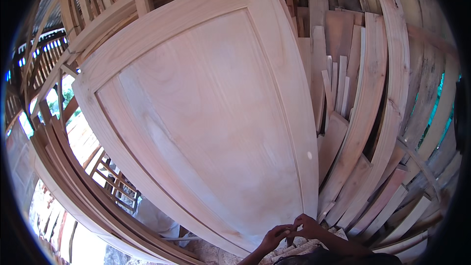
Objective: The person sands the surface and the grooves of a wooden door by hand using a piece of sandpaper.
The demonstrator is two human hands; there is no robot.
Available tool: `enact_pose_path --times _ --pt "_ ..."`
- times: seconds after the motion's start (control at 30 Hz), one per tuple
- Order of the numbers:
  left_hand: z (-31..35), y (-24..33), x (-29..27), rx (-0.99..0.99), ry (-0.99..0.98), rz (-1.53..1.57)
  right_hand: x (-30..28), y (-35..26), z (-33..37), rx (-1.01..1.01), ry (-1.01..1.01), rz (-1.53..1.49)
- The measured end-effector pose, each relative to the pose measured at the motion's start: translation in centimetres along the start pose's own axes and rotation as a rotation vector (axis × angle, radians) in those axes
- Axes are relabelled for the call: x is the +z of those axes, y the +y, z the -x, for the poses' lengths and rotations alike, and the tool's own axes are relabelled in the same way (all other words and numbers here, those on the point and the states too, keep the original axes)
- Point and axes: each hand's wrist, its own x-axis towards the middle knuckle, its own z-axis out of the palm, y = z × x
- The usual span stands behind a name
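Note:
A large pale wooden door panel (211,103), framed around a recessed centre, stands before me and fills the middle of the view. Low down, close in front of its bottom edge, my two hands meet. My left hand (275,236) comes in from below with its fingers bent and pressed together. My right hand (308,226) reaches in from the right, fingertips pinched against those of the left. Something small and dark seems to be between the fingers, but it is too small to name. Whether either hand touches the door panel cannot be told.
Several loose boards (370,93) lean against a plank wall (427,88) on the right. Long stacked planks (88,181) curve along the left. A wooden frame (147,2) stands behind the door panel's top. Pale rubble or shavings (216,252) lie near the bottom edge.

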Motion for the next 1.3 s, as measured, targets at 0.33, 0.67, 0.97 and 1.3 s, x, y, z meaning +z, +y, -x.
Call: enact_pose_path --times 0.33,0.67,0.97,1.3 --pt "1.2 0.0 -1.8 0.117 0.129 0.170 3.4 -3.4 -0.3 0.054 0.119 -0.375" --pt "-2.5 6.0 -5.1 0.304 0.310 0.141 0.6 -8.2 -5.6 0.331 -0.004 -0.830" --pt "-5.7 24.8 -11.4 0.907 0.797 -0.542 -9.0 -22.4 -15.7 -0.281 0.416 -0.558" --pt "-11.4 51.0 -24.7 1.245 1.481 -1.227 -33.1 -45.5 -30.7 -0.833 1.057 0.007"
